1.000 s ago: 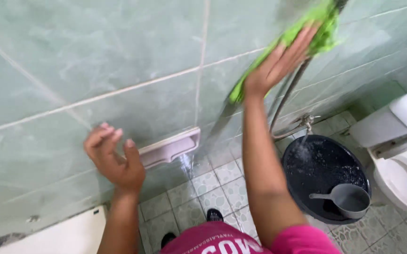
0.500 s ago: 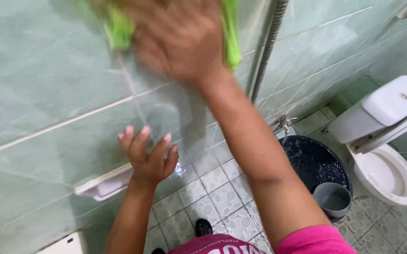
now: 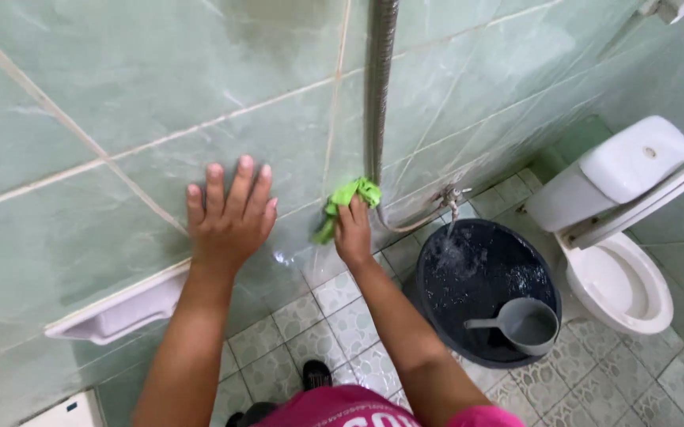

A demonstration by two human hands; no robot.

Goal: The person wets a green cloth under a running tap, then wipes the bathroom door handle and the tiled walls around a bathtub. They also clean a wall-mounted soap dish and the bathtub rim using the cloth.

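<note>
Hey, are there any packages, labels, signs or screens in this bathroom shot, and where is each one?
No packages, signs or screens show.
Print on the pink shirt: white lettering at the bottom edge, mostly cut off.
Otherwise only the green cloth under the right hand, the left hand flat on the tile wall, the dark bucket and the white toilet, all unmarked.

Toilet (image 3: 623, 237), dark bucket (image 3: 484, 277), grey scoop (image 3: 524, 324)
</note>
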